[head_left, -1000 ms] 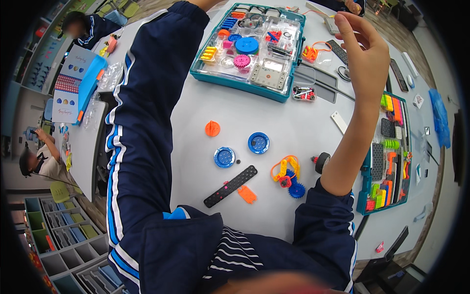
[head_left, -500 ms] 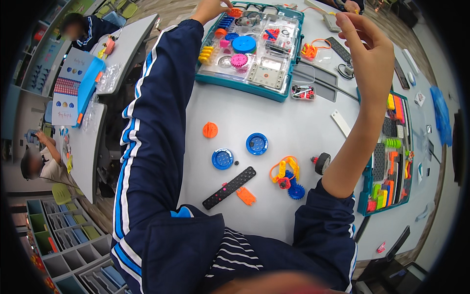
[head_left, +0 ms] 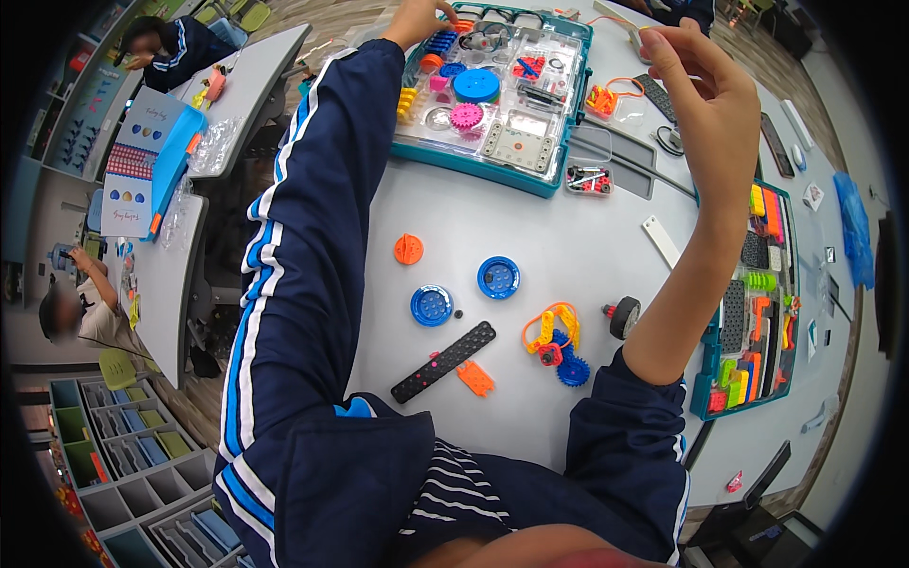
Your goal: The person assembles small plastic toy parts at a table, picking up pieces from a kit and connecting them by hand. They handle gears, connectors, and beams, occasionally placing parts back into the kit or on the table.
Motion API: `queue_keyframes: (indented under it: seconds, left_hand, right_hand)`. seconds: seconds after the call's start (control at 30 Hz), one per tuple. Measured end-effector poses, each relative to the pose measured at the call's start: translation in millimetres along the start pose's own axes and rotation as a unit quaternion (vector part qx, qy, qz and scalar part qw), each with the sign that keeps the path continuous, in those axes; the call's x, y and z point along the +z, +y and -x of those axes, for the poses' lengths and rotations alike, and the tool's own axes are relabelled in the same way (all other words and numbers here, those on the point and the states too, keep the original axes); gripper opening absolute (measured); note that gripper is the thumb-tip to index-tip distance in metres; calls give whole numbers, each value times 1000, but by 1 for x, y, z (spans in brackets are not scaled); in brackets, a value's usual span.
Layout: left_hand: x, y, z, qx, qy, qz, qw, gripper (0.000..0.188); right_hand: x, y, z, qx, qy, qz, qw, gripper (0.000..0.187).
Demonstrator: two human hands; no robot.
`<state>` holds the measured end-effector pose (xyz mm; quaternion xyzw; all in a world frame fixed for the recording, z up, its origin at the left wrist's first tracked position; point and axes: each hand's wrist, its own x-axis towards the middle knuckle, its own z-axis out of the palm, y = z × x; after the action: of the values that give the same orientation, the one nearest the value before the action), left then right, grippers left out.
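Observation:
My left hand (head_left: 421,23) is at the far left corner of an open teal-edged kit box (head_left: 471,175), beside orange parts (head_left: 463,26) and blue toothed pieces (head_left: 440,43). Its fingers are apart, partly cut off by the picture's top edge; nothing shows in them. To the right of the box my right hand (head_left: 705,85) is raised, thumb and fingertips together; whatever they hold, if anything, is hidden. Nearer me lie two blue wheel hubs (head_left: 432,306), an orange disc (head_left: 408,249), a black perforated beam (head_left: 443,362), an orange piece (head_left: 475,379) and a yellow-and-blue gear assembly (head_left: 561,346).
A small clear box of fasteners (head_left: 589,180) stands beside the kit. A black-tyred wheel (head_left: 623,317) lies by my right forearm, and a second kit tray (head_left: 734,312) stands beyond it. A white strip (head_left: 660,241) lies near. Other people sit at the left table (head_left: 256,104).
My left hand and sleeve have shifted slightly right at the box's far left corner. My right hand has moved slightly left and stays raised. The loose parts on the table have not moved.

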<state>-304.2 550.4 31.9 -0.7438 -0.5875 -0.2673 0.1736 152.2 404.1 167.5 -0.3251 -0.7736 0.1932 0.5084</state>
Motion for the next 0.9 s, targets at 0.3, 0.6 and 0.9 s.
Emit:
queue_keyframes:
  seconds: [0.3,0.6,0.9]
  left_hand:
    - [15,-18,-3,-15,-25,38,999,23]
    - [-78,61,-6,63,26,119,991,20]
    - [-232,258,237,-18,-159,121,980,32]
  right_hand:
    - [0,0,2,16,-11,-24,1000,28]
    - [5,-38,12,-13,17,35,999,17]
    - [1,-92,23,-111,-33,-62,991,15]
